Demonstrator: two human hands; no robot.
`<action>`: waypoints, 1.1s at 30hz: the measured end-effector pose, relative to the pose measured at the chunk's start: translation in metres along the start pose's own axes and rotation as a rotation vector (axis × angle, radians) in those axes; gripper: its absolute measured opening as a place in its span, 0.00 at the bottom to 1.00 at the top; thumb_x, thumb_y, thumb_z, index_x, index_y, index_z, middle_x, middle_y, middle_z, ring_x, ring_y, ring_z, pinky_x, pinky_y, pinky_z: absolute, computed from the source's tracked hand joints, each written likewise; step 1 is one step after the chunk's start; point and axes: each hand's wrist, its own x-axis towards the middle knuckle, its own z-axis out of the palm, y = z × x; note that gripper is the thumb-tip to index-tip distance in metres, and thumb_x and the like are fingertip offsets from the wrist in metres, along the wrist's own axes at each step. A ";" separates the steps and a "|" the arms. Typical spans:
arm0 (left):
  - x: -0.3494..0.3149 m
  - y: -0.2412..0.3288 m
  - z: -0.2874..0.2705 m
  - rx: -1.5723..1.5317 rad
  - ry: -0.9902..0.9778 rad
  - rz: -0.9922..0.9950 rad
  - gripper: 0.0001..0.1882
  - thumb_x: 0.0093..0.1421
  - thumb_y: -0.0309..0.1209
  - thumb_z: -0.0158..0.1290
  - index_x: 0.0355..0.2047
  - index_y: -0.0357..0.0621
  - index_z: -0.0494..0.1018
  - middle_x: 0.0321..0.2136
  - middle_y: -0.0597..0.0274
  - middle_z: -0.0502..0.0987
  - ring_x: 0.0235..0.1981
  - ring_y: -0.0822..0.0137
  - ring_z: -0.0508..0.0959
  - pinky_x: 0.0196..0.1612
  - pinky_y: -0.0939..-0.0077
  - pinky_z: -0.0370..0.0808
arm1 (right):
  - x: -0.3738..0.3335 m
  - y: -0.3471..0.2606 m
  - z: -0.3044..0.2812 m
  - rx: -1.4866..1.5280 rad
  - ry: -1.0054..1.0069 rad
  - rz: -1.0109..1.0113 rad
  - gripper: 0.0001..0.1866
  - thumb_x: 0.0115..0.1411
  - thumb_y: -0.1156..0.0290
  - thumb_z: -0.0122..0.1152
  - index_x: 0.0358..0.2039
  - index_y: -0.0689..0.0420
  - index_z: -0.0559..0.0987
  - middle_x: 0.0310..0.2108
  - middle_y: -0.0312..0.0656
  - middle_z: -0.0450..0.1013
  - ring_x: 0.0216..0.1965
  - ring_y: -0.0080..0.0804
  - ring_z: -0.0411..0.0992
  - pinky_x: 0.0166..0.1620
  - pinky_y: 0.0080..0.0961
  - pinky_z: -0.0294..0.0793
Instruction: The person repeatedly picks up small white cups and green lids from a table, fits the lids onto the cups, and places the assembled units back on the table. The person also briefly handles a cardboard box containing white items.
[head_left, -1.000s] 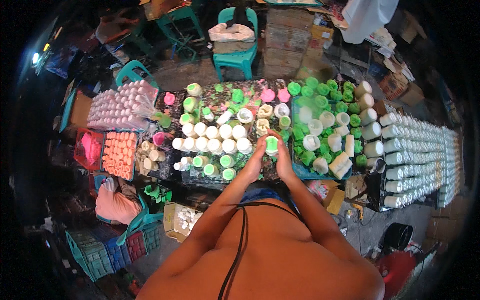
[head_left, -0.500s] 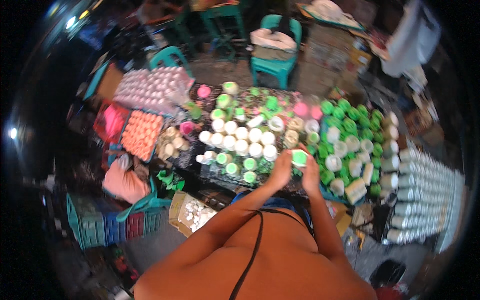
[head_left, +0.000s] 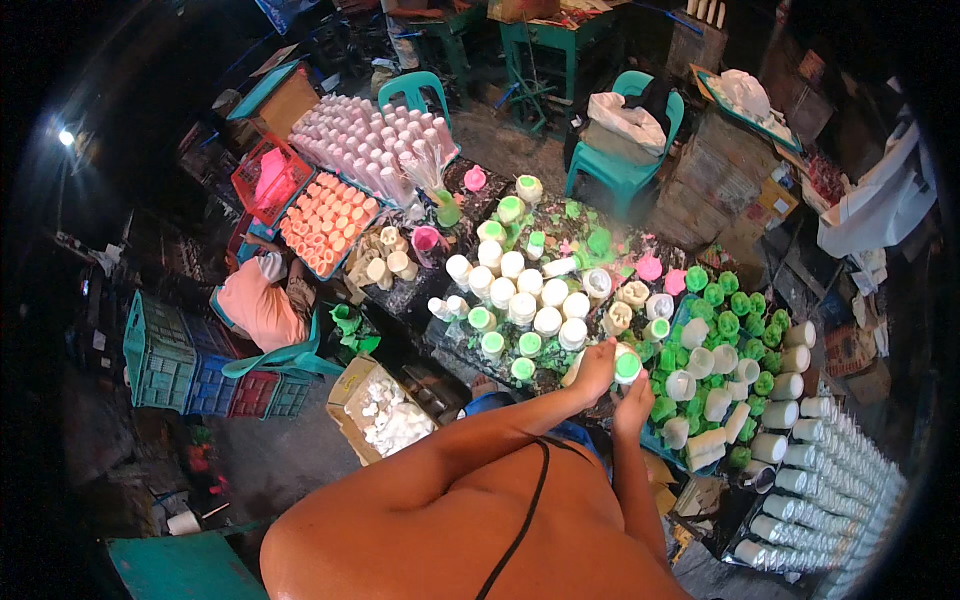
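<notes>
A small, round white pot with a flat, bright green top [head_left: 627, 366] is up between your two hands, near the front edge of the long dark counter with colour spots [head_left: 404, 300]. Your left hand [head_left: 597, 372] has its grip curled against the pot's left side. Your right hand [head_left: 633, 403] has its grip bent around the low right side, so both hands hold it.

Just to the left stand rows of plain white round pots [head_left: 523, 307]. In front of those rows are a few short white pots with green tops [head_left: 529, 344].

To the right, bumpy bright green cups [head_left: 727, 325] sit close together, with pale, see-through cups [head_left: 681, 385] among them. Next come big, smooth cream tubes [head_left: 781, 414] in a line, then many shiny, pale silver tubes [head_left: 815, 482].

Far to the left you can see little orange cups [head_left: 327, 222], packed side by side, and tall, pale pink tubes [head_left: 357, 140] behind them. Down below is a brown cardboard box of white bits [head_left: 352, 382].
</notes>
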 end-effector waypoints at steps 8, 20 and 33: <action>-0.002 -0.014 -0.005 0.196 -0.006 0.096 0.25 0.76 0.42 0.40 0.35 0.35 0.78 0.28 0.59 0.81 0.29 0.73 0.76 0.35 0.73 0.74 | 0.009 0.023 -0.006 0.256 -0.028 0.178 0.28 0.75 0.49 0.41 0.56 0.63 0.71 0.49 0.49 0.75 0.48 0.43 0.77 0.45 0.36 0.80; 0.016 -0.066 -0.004 0.127 0.040 0.107 0.22 0.76 0.43 0.41 0.42 0.36 0.76 0.33 0.60 0.80 0.34 0.70 0.76 0.41 0.72 0.73 | 0.008 0.027 0.000 0.283 0.140 -0.148 0.24 0.76 0.57 0.41 0.42 0.68 0.76 0.38 0.44 0.76 0.37 0.31 0.74 0.40 0.28 0.76; 0.013 -0.057 -0.009 -0.169 -0.003 -0.335 0.20 0.74 0.43 0.46 0.34 0.40 0.78 0.27 0.65 0.78 0.25 0.74 0.74 0.27 0.72 0.70 | 0.019 0.029 -0.008 -0.051 0.297 -0.274 0.25 0.76 0.60 0.41 0.37 0.70 0.77 0.31 0.43 0.75 0.31 0.30 0.68 0.38 0.30 0.72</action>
